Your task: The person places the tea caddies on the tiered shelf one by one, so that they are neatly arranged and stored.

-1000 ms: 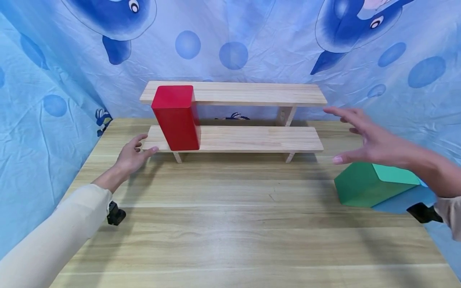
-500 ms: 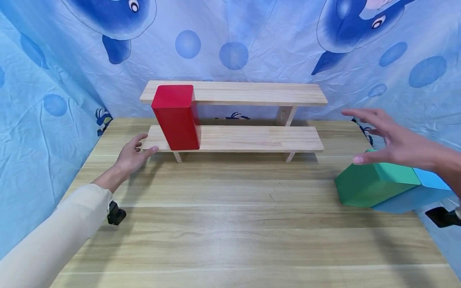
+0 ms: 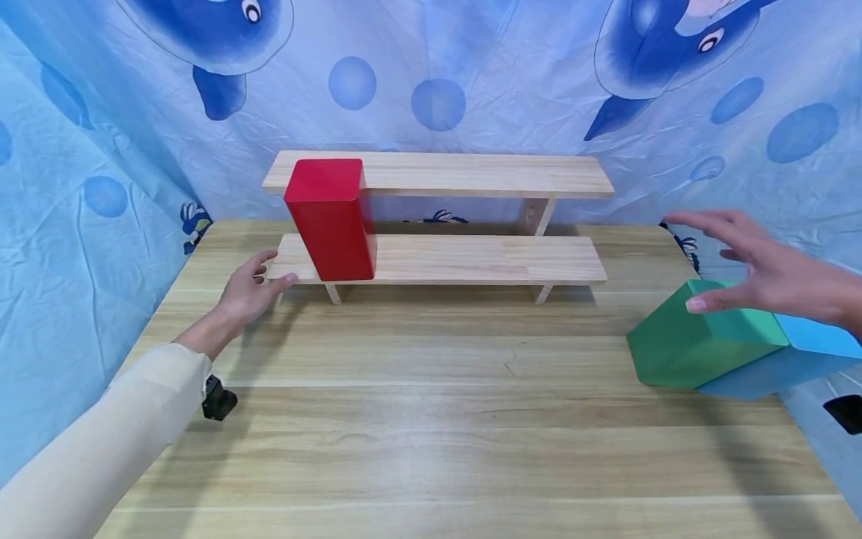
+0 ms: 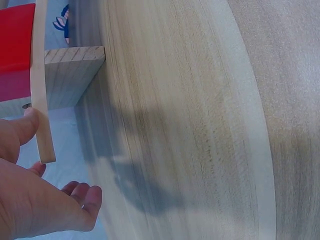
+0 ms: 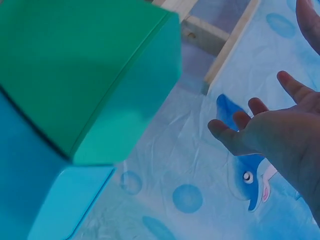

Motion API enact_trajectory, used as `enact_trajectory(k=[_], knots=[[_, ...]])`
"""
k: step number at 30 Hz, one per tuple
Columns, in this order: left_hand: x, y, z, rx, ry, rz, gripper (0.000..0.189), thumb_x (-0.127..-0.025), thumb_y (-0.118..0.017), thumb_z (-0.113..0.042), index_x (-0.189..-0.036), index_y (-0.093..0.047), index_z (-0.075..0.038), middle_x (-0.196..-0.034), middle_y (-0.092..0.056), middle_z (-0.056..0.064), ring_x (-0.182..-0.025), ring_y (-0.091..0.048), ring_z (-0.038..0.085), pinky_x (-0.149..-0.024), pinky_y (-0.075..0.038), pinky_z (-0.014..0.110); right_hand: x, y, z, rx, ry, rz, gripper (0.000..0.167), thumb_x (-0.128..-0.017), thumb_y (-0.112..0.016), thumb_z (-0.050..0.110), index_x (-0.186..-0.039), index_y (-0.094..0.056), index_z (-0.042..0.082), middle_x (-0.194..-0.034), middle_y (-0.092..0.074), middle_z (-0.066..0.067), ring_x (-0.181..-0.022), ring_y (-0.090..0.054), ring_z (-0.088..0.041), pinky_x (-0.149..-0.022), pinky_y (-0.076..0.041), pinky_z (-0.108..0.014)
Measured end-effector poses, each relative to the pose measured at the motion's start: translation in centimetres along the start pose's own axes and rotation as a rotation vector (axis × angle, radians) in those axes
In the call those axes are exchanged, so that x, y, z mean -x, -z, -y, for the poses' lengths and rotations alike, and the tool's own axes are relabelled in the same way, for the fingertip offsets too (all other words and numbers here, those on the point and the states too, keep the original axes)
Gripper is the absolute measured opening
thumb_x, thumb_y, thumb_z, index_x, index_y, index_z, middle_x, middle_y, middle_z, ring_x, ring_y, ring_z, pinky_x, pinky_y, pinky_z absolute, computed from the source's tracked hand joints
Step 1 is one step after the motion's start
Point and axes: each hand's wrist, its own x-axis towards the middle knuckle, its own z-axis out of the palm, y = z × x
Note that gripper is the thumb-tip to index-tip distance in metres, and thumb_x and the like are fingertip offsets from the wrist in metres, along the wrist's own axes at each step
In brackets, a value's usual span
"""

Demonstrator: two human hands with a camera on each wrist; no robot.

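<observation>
A red block (image 3: 330,224) stands upright on the lower board of a two-tier wooden shelf (image 3: 485,258), near its left end. My left hand (image 3: 249,293) is at that end of the lower board; in the left wrist view its thumb (image 4: 27,125) meets the board while the other fingers lie apart from it, loosely bent. At the right, my right hand (image 3: 761,269) hovers with fingers spread, over a green block (image 3: 700,337) and holding nothing. A blue block (image 3: 768,370) lies against the green one, partly hidden by it.
The wooden table (image 3: 431,434) runs beneath everything. A blue curtain (image 3: 471,67) printed with dolphins hangs behind the shelf and along both sides. The upper board (image 3: 471,176) sits behind and above the lower one.
My right hand has moved rightward, away from the shelf's right end and over the green block, uncovering more of the blue block. My left hand and the red block stay still.
</observation>
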Motion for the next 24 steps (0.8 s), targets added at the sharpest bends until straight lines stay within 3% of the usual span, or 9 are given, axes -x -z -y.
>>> enact_trajectory(k=[10,24], knots=[[0.0,0.1,0.0,-0.001,0.003,0.008,0.081,-0.095,-0.055,-0.045,-0.155,-0.013,-0.011,-0.152,-0.017,0.033,-0.136,-0.023,0.052,-0.105,-0.03,0.063,0.3,0.2,-1.2,0.037,-0.119,0.042,0.108,-0.077,-0.082,0.016,-0.156,-0.009,0.023,-0.15,-0.006,-0.03,-0.129,-0.008,-0.058,-0.082,-0.023,-0.073],[0.1,0.2,0.1,0.0,-0.005,0.015,0.082,-0.095,-0.056,-0.046,-0.155,-0.012,-0.012,-0.152,-0.017,0.033,-0.136,-0.023,0.051,-0.105,-0.03,0.064,1.3,0.3,-4.0,0.041,-0.092,0.044,0.111,-0.073,-0.083,0.009,-0.156,-0.009,0.014,-0.15,-0.006,-0.033,-0.121,-0.012,-0.054,-0.079,-0.022,-0.074]])
